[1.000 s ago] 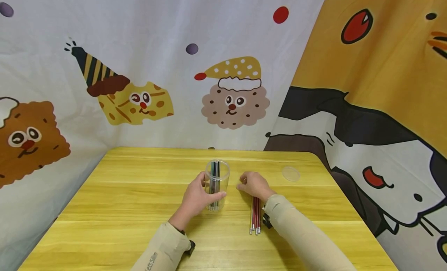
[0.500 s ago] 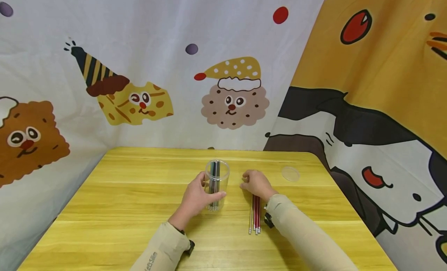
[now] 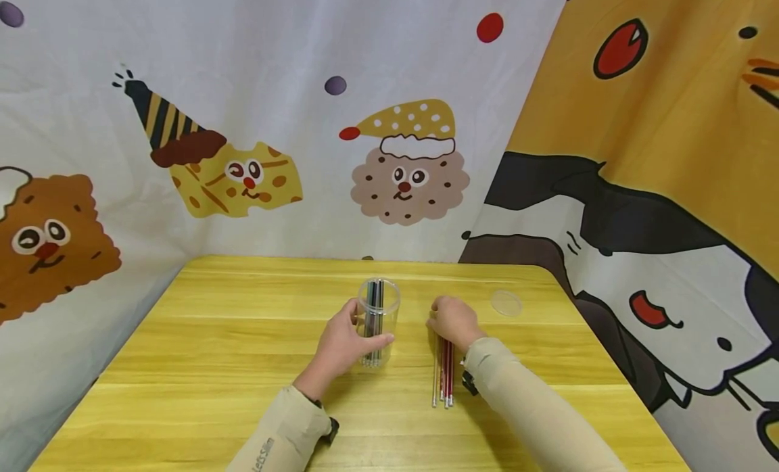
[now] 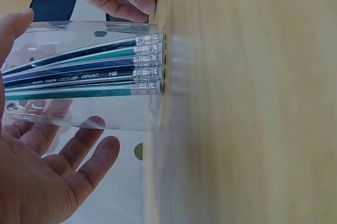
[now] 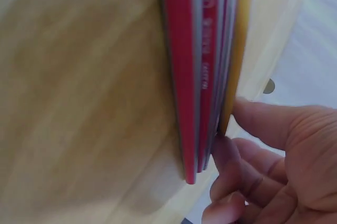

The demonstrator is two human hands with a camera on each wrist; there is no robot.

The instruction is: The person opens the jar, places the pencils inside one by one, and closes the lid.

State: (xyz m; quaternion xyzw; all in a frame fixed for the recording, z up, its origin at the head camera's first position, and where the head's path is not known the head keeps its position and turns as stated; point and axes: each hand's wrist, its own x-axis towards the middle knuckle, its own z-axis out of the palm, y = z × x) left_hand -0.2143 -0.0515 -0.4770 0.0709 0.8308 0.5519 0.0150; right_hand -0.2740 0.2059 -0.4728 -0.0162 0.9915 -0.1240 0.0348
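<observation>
My left hand [image 3: 341, 343] holds an upright clear plastic cup [image 3: 393, 326], thumb on the near side. Inside it stand several dark and green pencils [image 4: 79, 74], metal-banded ends down at the cup's bottom. To the right, my right hand [image 3: 456, 321] is at the far end of a row of pencils lying on the table. Several are red pencils [image 5: 184, 76]; along the row's left side lies a yellow pencil [image 5: 238, 50]. In the right wrist view, thumb and forefinger pinch the yellow pencil near its end. My palm hides the row's far ends in the head view.
A clear round lid [image 3: 506, 303] lies flat on the wooden table [image 3: 243, 323], beyond my right hand. A cartoon-printed curtain [image 3: 274, 66] hangs behind the table's far edge.
My right hand has moved slightly right, onto the far end of the row, and its fingers have closed on the yellow pencil, which has shifted slightly left. The left hand and cup stay put.
</observation>
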